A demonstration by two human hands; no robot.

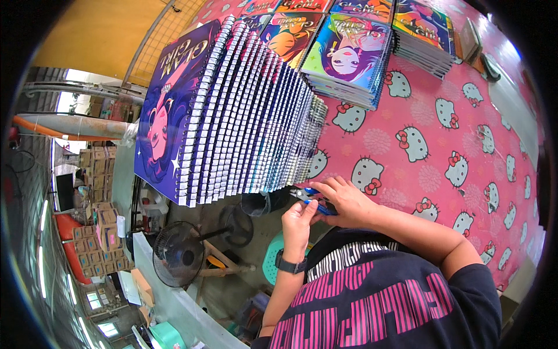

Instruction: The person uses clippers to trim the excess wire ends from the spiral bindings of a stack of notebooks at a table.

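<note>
My right hand [347, 202] is wrapped round a small pair of blue-handled pliers [299, 193], their metal jaws pointing left. My left hand [297, 224], with a dark watch on its wrist, is closed too; its thumb and fingers pinch at the lower blue handle. Both hands are at the table's near edge, beside the low end of a long leaning row of spiral notebooks [247, 110]. White-tipped wire bindings face up along that row. Its leftmost notebook shows a purple cover [168, 116] with a drawn figure. Nothing else shows between my fingers.
More notebook stacks stand at the back: a bright green and yellow one [347, 55] and a blue and orange one [424, 35]. A pink patterned cloth [427, 174] covers the table. Below its left edge are a black fan [179, 254] and a turquoise stool [272, 259].
</note>
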